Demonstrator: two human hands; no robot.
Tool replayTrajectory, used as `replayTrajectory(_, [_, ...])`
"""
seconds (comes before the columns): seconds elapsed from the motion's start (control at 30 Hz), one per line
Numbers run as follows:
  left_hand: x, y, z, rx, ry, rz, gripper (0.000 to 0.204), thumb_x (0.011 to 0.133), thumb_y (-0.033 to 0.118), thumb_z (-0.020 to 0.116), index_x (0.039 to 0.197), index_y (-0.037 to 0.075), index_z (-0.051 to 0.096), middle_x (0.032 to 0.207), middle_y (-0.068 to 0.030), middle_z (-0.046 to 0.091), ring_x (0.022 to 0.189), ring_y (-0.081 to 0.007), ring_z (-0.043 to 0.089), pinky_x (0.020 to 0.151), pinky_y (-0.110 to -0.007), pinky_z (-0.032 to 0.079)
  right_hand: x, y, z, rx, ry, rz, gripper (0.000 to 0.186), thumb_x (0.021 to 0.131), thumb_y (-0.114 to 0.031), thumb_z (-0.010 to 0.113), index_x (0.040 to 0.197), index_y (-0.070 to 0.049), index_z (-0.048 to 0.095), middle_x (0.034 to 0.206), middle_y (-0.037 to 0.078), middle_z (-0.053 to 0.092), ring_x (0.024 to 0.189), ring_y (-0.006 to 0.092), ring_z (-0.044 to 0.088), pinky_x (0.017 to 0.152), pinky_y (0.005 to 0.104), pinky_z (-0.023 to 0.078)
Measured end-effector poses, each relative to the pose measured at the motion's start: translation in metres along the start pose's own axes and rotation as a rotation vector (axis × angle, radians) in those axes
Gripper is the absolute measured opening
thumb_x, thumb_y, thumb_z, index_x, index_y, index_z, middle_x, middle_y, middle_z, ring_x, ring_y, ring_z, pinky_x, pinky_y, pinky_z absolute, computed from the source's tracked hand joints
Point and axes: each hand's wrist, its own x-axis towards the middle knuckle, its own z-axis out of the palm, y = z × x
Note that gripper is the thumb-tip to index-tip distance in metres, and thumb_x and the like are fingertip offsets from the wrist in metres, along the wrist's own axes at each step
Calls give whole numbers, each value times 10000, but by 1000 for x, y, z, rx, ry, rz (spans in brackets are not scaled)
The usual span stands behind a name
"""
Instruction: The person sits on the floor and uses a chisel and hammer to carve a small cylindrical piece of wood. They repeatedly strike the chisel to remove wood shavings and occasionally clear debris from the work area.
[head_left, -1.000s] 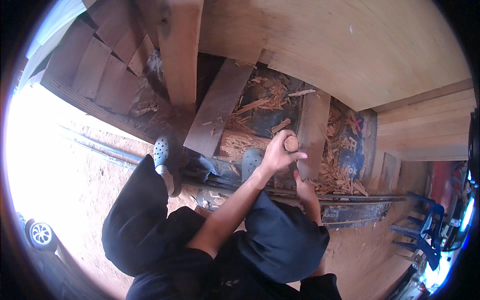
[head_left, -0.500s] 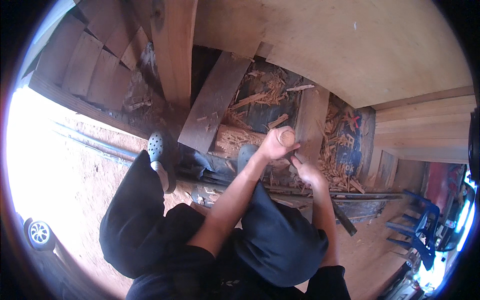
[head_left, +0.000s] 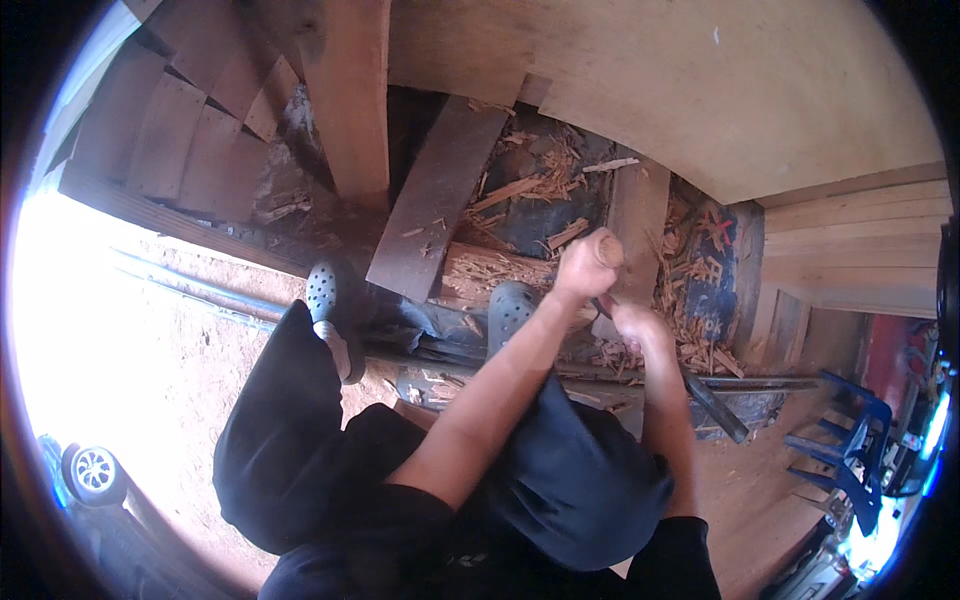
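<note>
A broad wooden panel (head_left: 640, 80) rises beyond a dark plank (head_left: 437, 205). A dark bar (head_left: 714, 404) slants past the right forearm (head_left: 670, 420), the right hand (head_left: 640, 326) closed around it, apparently for control. The left hand (head_left: 582, 270) wraps a round-ended wooden piece (head_left: 608, 251) just beside, end facing up, seemingly to steady it; whether bar and piece join is hidden. Wood splinters (head_left: 558, 178) lie scattered beyond.

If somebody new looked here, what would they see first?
Probably the left hand near the middle, holding a round-ended wooden piece, with the right hand beside it, seemingly holding a dark bar. Next, wood chips scattered beyond the hands, and a blue chair at the lower right.
</note>
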Motion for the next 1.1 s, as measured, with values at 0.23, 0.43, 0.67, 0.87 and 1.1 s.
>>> replayTrajectory(0.23, [-2, 3, -1, 16, -41, -16, 264, 690, 209, 674, 913, 86, 607, 854, -184, 647, 877, -395, 599, 739, -441, 484, -1, 4, 16, 126, 145, -120, 607, 913, -541, 377, 1268, -62, 494, 762, 137, 580, 487, 172, 484, 415, 331, 376])
replayTrajectory(0.43, [-5, -1, 0, -23, -69, -18, 288, 675, 202, 690, 918, 75, 604, 875, -188, 647, 890, -390, 599, 740, -433, 485, 4, 4, 20, -108, 158, 52, 606, 934, -536, 314, 1205, -57, 567, 1038, 188, 639, 758, 276, 636, 673, 401, 485])
replayTrajectory(0.67, [4, -14, -37, -230, -361, 91, 307, 607, 126, 772, 830, 40, 579, 791, -86, 636, 754, -253, 596, 720, -342, 484, 0, -9, 29, -279, 217, 9, 685, 918, -591, 254, 1128, -51, 621, 1150, 194, 600, 1134, 345, 536, 948, 429, 407])
replayTrajectory(0.87, [-4, -29, -71, -462, -308, 40, 285, 629, 49, 787, 774, 47, 541, 741, 14, 543, 717, -116, 493, 657, -269, 424, 9, -10, 40, -406, 310, -51, 667, 902, -572, 355, 954, 19, 659, 901, 195, 645, 849, 306, 618, 739, 410, 465])
replayTrajectory(1.1, [-54, 2, -14, -118, 157, 153, 211, 708, 83, 696, 857, 28, 557, 798, -193, 603, 775, -376, 589, 690, -379, 467, 38, 7, 46, -446, 266, -106, 542, 907, -488, 403, 995, -29, 677, 1075, 205, 619, 1066, 335, 583, 849, 448, 478])
